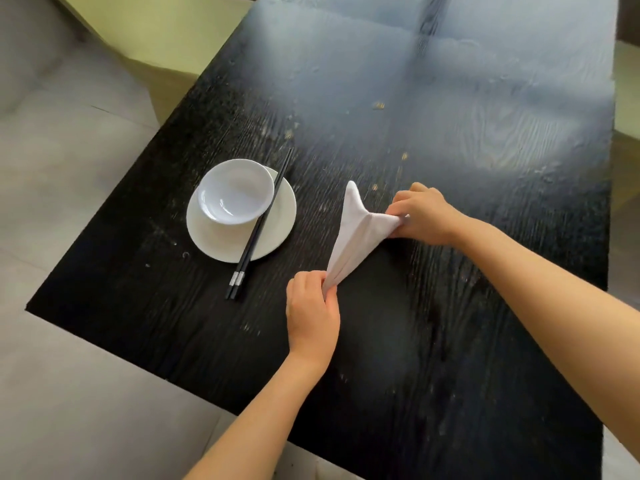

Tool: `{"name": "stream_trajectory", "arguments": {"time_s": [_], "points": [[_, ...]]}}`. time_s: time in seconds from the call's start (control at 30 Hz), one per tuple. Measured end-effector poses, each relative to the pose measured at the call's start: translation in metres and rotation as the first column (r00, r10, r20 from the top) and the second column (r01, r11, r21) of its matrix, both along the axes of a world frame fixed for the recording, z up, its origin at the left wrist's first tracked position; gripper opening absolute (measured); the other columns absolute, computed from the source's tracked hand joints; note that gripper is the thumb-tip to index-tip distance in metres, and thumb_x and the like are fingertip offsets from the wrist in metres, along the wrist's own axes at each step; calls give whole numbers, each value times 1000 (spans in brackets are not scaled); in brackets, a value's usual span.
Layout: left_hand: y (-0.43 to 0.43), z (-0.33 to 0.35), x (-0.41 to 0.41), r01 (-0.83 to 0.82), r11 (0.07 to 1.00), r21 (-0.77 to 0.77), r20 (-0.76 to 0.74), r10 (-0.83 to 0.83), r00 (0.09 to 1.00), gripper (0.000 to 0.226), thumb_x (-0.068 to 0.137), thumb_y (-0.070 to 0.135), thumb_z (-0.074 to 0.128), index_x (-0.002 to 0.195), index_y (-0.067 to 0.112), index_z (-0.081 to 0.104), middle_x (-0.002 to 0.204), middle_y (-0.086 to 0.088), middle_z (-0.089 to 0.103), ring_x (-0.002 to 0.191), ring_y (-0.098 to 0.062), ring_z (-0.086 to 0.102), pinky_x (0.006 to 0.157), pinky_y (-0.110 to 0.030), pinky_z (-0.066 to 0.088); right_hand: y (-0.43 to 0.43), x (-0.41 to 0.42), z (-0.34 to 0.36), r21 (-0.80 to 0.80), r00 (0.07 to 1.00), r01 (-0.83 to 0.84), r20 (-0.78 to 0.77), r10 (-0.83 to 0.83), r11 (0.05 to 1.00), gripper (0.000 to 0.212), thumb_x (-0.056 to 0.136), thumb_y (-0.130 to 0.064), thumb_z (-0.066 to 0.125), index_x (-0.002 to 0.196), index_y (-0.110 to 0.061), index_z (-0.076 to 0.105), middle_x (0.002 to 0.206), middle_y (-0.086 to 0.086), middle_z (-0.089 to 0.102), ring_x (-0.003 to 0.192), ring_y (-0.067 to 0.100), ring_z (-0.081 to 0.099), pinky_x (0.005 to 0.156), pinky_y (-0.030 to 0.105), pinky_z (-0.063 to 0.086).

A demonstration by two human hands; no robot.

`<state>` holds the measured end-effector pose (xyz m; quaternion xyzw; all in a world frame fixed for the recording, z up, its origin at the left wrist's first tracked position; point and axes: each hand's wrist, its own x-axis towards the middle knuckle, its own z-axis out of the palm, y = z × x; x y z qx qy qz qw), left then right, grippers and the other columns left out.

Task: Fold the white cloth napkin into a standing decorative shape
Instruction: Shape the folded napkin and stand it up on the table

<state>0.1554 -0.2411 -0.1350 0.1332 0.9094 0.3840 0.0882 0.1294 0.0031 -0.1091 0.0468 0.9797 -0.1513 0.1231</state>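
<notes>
We see the white napkin (360,233) already folded into a narrow, creased shape with 1 point lifted toward the far side, lying on the dark bench (450,133) between 2 hands. The left hand (311,313) has its grip clamped on the near, narrow end, which we judge anchors the pleats so they cannot spread. The right hand (424,213) has its grip closed on the far right corner, pulling it sideways, probably to open a wing or base that will let the cloth stand. To the left, well apart from the napkin, a bowl (235,190) sits on a plate (277,233), with 2 black chopsticks (258,228) resting across the plate's rim, leaving working room.
</notes>
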Motion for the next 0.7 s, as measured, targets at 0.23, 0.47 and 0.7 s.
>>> {"name": "stream_trajectory", "arguments": {"time_s": [0.23, 0.47, 0.7], "points": [[-2, -4, 2, -5, 1000, -30, -20, 4, 1000, 13, 86, 9, 62, 99, 7, 65, 90, -1, 53, 84, -12, 46, 70, -20, 42, 36, 22, 7, 77, 983, -7, 181, -7, 997, 9, 84, -37, 64, 88, -29, 65, 88, -10, 57, 92, 17, 37, 80, 35, 29], [-1, -7, 7, -51, 998, -47, -80, 47, 996, 14, 84, 11, 66, 97, 8, 66, 86, -5, 56, 81, -14, 45, 70, -29, 47, 42, 23, 11, -107, 940, 200, 300, -160, 974, 12, 80, -19, 67, 79, -30, 64, 79, -9, 57, 87, 15, 44, 78, 31, 38], [-1, -11, 10, -41, 996, -80, -182, 26, 983, 14, 78, 8, 71, 92, 5, 67, 79, -10, 58, 73, -23, 51, 68, -34, 49, -3, -54, 14, -460, 840, 542, 290, -458, 703, 34, 91, -39, 49, 86, -7, 59, 71, 8, 71, 52, 13, 58, 54, 25, 50]]}}
